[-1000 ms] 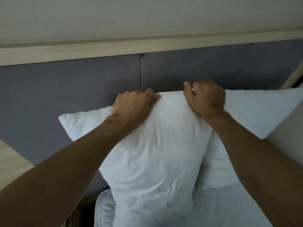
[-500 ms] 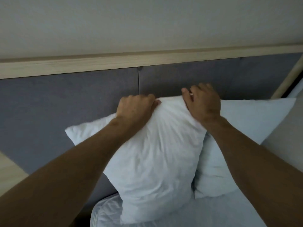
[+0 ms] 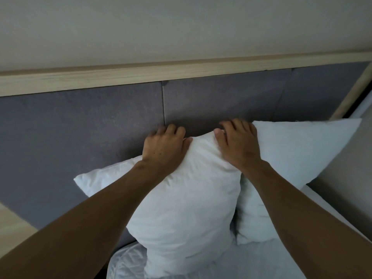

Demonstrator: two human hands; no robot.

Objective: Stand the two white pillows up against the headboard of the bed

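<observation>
Two bare arms reach out over a bed point(image 3: 251, 262) to a white pillow point(image 3: 187, 208). This near pillow stands up on its end and leans on the gray headboard point(image 3: 90, 133). Its top edge is bunched into a peak between the two hands. The left hand point(image 3: 164, 150) lies on the left side of that peak, with its fingers bent over the top edge and its thumb on the front, so it has hold of the cloth. The right hand point(image 3: 239, 146) lies on the right side of the peak, palm down, with its fingers spread and bent over the top, and its thumb presses on the front. It grips the near pillow too. A second pillow point(image 3: 298, 158) stands just to the right, partly behind the near one, and the two touch. It also leans on the headboard, with one corner pointing up to the right. A pale wood rail point(image 3: 181, 73) runs along the top of the headboard, and a plain wall point(image 3: 181, 27) is above it. The bed sheet is white and a bit wrinkled under the pillows.
</observation>
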